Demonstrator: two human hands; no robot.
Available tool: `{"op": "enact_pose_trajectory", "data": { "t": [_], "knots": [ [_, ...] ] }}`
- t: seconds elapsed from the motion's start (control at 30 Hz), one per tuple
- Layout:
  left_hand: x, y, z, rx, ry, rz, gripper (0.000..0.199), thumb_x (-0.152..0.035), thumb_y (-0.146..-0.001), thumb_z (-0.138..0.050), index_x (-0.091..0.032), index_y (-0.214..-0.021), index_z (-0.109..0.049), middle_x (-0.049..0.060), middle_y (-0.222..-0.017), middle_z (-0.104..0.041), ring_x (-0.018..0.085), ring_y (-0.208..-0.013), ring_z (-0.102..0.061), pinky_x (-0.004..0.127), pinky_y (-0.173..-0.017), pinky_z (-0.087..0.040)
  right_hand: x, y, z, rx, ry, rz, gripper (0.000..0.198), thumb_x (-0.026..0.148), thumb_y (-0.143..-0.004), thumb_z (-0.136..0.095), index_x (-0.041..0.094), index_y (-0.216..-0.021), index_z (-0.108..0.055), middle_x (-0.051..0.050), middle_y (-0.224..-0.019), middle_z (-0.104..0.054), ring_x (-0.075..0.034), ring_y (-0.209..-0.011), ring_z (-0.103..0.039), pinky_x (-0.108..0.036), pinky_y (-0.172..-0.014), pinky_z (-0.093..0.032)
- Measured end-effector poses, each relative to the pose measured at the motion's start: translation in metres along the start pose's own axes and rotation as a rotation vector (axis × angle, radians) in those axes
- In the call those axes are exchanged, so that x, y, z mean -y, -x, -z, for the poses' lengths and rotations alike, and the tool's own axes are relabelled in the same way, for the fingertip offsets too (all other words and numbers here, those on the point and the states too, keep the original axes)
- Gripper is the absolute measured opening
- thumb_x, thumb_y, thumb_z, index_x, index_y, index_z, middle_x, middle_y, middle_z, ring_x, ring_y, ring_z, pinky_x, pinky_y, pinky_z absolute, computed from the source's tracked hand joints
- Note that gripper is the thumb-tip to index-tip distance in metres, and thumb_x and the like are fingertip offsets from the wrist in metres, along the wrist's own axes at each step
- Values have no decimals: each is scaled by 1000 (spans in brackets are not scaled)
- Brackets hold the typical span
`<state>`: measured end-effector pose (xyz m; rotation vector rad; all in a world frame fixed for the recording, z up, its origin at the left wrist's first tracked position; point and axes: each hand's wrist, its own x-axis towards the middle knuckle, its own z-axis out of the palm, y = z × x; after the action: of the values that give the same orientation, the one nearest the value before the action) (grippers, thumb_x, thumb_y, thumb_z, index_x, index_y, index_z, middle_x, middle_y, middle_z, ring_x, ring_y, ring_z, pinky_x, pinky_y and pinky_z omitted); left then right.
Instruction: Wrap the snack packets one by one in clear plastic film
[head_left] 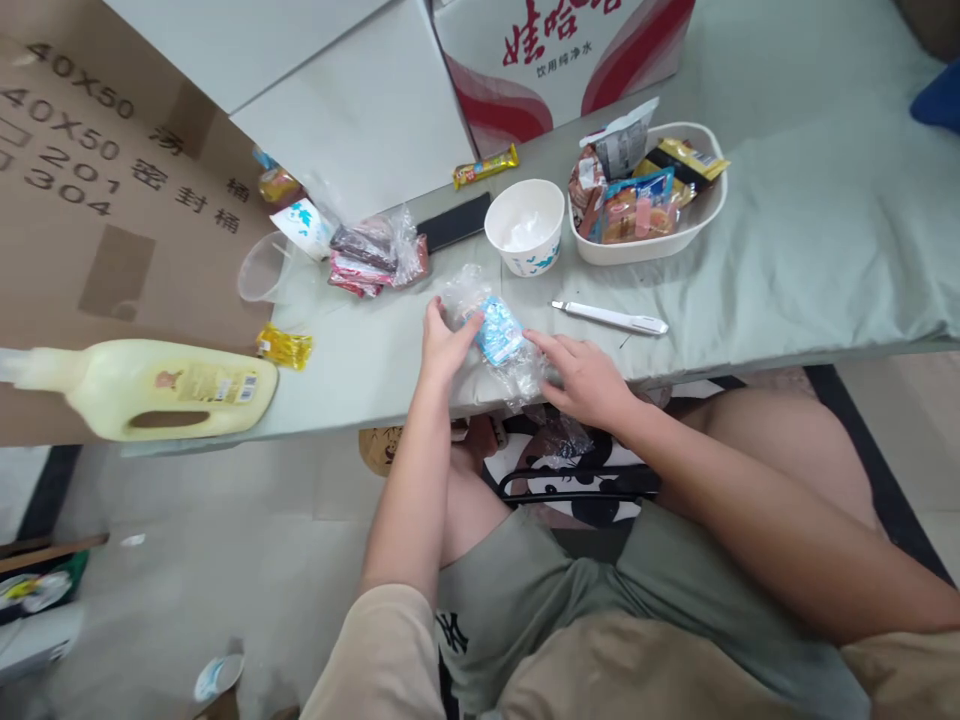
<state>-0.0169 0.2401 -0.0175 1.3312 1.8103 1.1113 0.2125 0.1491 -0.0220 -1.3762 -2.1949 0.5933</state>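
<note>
A small blue packet (499, 330) lies near the table's front edge, with clear crinkled plastic wrap (521, 378) around it. My left hand (444, 345) grips its left side, the thumb on the blue face and the forefinger by the upper wrap. From the right, my right hand (581, 378) reaches in with fingers stretched, the forefinger touching the packet's right edge and the others beside the lower wrap. Just beyond the packet stands a white paper bowl (525, 240) with clear plastic inside. A white utility knife (611, 318) lies to the right.
Behind at right, a white tub (645, 250) holds several snack packets. Wrapped snacks (375, 255), a dark phone-like slab (455, 222) and a yellow snack bar (486, 167) lie farther back. A pale yellow bottle (172, 390) lies at left. Cartons (562, 60) border the back.
</note>
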Motion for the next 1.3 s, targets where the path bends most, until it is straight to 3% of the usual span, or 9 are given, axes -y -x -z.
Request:
{"op": "enact_pose_trajectory", "data": {
  "t": [0.1,0.2,0.37,0.53,0.73,0.97,1.07,1.17,1.3],
  "knots": [
    [16,5,-10,69,103,-98,69,-44,-67,-89,-27,-124,-54,10,-127,-65,28,-128,-59,48,-117,-40,1,-2,-1,11,8,-8,70,17,-85,-55,25,-153,-45,-9,-108,-68,-27,-96,-61,-39,-84,-43],
    [13,12,-17,144,225,-178,67,-48,-65,-90,-27,-119,-57,8,-122,-67,26,-121,-63,43,-109,-48,1,-3,-2,-1,11,24,60,17,-85,-56,26,-145,-56,-8,-101,-67,-26,-95,-61,-39,-83,-43],
    [6,18,-22,267,320,-243,56,-53,-73,-83,-26,-117,-60,7,-115,-67,23,-110,-67,39,-99,-53,1,-6,-10,-116,-32,89,58,15,-86,-55,24,-143,-56,-7,-96,-63,-22,-83,-56,-36,-76,-43],
    [7,18,-17,315,217,-423,40,-51,-84,-73,-25,-113,-64,9,-120,-64,24,-115,-64,38,-98,-53,5,-11,-11,-255,-121,170,18,23,-92,-57,24,-99,-73,-7,-95,-57,-19,-83,-53,-34,-71,-45],
    [-1,37,-16,437,175,-655,28,-50,-93,-61,-23,-98,-66,10,-131,-64,25,-124,-61,45,-105,-50,9,-13,-3,-445,-280,62,8,25,-91,-60,23,-87,-67,-6,-97,-57,-20,-90,-58,-38,-80,-50],
    [-5,45,-17,576,173,-763,52,-67,-95,-47,-22,-110,-68,16,-137,-61,27,-129,-60,48,-108,-50,5,-9,5,-602,-258,-16,6,30,-87,-66,24,-86,-64,-7,-103,-59,-23,-99,-61,-43,-91,-51],
    [-8,51,-23,571,93,-779,64,-75,-82,-60,-21,-115,-68,17,-138,-59,30,-129,-59,50,-109,-50,4,-10,6,-596,-326,-48,6,27,-86,-64,24,-89,-60,-6,-101,-63,-22,-96,-63,-41,-86,-53],
    [-15,60,-31,524,61,-712,49,-65,-84,-66,-22,-107,-71,14,-134,-64,29,-127,-61,50,-109,-49,1,-11,5,-530,-361,-121,17,25,-83,-63,24,-99,-57,-5,-97,-64,-21,-90,-63,-37,-78,-54],
    [-22,66,-36,468,225,-551,30,-51,-92,-64,-23,-89,-74,10,-123,-71,27,-124,-64,50,-109,-48,-4,-13,1,-481,-451,-249,54,34,-80,-69,23,-129,-49,-14,-131,-58,-26,-115,-60,-41,-88,-55]
  ]
}}
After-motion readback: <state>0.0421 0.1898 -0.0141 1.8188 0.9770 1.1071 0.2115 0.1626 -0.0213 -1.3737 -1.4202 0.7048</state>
